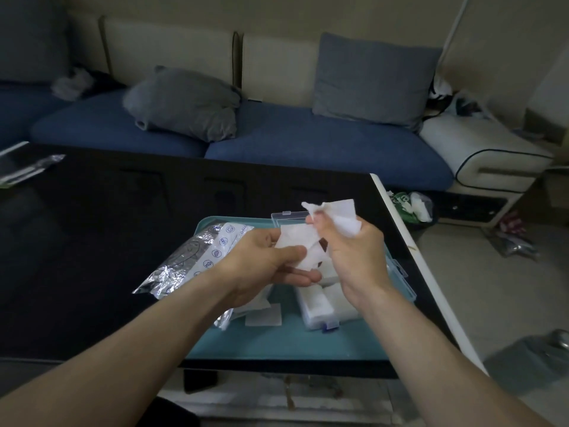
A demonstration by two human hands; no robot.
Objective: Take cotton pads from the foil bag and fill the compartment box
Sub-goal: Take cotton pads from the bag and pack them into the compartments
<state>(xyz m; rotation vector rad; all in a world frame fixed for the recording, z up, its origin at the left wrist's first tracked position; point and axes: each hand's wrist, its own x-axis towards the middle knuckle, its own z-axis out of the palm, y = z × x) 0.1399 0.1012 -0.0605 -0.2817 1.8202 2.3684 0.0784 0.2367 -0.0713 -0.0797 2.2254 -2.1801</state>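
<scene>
Cotton pads [300,246] pinched between left hand [271,266] and right hand [354,257], above tray's [277,343] right side.
Peel one off slowly, fingers gripping edges only; lay flat into compartment box [326,303] just below, foil bag [191,257] near left edge.

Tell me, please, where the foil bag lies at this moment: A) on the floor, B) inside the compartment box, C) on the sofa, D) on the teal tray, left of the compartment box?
D: the foil bag lies on the teal tray, left of the compartment box, partly behind the left hand.
</scene>
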